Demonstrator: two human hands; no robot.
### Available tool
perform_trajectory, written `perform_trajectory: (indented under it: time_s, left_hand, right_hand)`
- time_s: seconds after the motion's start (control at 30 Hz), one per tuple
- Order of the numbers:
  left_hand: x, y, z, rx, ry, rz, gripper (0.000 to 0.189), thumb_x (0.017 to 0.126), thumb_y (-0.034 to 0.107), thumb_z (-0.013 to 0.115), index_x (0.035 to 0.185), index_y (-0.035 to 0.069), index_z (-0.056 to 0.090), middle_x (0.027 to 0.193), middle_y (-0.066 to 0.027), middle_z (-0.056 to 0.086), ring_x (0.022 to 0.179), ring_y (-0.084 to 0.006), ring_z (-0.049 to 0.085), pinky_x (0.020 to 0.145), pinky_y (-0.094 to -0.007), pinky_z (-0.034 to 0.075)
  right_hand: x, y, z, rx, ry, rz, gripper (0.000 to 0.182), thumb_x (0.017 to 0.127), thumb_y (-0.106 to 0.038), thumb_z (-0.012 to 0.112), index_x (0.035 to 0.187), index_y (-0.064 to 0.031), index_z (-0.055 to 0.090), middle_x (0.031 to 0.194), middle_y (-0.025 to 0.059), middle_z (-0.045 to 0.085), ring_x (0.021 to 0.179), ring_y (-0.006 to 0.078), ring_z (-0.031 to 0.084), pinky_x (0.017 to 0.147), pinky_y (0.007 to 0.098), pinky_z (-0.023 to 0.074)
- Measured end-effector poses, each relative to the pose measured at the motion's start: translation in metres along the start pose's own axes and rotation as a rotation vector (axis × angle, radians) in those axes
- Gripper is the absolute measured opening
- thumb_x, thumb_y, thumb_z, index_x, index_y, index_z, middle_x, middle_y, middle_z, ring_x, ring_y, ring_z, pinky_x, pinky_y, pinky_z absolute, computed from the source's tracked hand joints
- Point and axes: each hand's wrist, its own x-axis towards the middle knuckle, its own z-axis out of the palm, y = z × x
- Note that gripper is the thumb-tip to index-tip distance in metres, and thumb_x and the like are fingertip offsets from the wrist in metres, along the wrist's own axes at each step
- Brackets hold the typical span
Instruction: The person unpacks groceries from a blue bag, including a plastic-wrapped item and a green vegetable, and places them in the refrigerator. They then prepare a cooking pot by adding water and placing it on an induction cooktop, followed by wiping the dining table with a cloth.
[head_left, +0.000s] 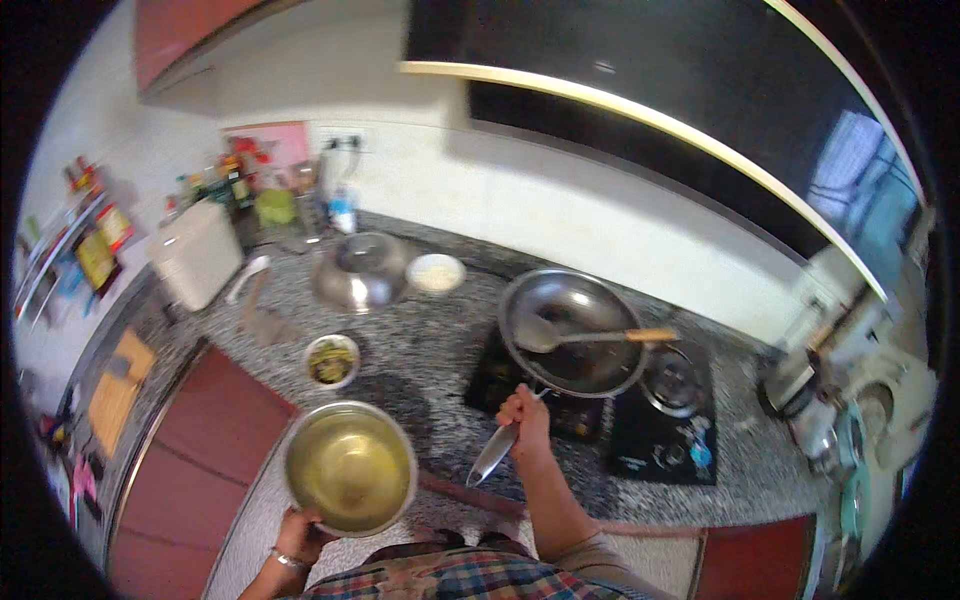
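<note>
My left hand (298, 536) grips the near left rim of a round metal basin (409, 450) with yellowish, see-through liquid (349, 465) in it. The basin is in front of the counter edge, close to my body. My right hand (529, 420) is closed around the metal handle (495, 452) of a wok (592, 375) over the left part of the cooktop. Inside the wok lies a spatula (536, 337), its wooden grip (651, 335) sticking out past the right rim. The wok's inner surface looks dark and shiny.
A bowl of green food (332, 361) stands beyond the basin. Farther back are a white bowl (436, 273) and a domed metal vessel (360, 274). The right burner (670, 381) is bare. A range hood (637, 112) overhangs the cooktop (660, 450); bottles (236, 180) crowd the back left corner.
</note>
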Motion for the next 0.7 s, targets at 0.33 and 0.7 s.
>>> perform_trajectory:
  time_s: [0.33,0.7]
  left_hand:
    - [0.018,0.005,0.08,0.045,-0.193,-0.071,0.057,0.064,0.005,0.055,0.119,-0.007,0.043,0.115,-0.0199,0.053,0.102,-0.0342,0.055,0.086,-0.0487,0.048]
    - [0.062,-0.013,0.156,0.078,-0.342,-0.135,0.053,0.07,0.005,0.055,0.12,-0.006,0.042,0.117,-0.0197,0.052,0.101,-0.0333,0.056,0.085,-0.0472,0.049]
  right_hand:
    - [-0.054,-0.076,-0.041,0.176,-0.192,0.072,0.012,0.09,-0.012,0.049,0.079,-0.0108,0.043,0.059,-0.0044,0.036,0.044,0.0041,0.032,0.04,0.0214,0.0298]
    - [-0.077,-0.18,-0.091,0.014,-0.1,-0.142,0.005,0.087,-0.01,0.051,0.082,-0.0101,0.05,0.056,-0.0069,0.033,0.044,0.0035,0.032,0.04,0.0203,0.0282]
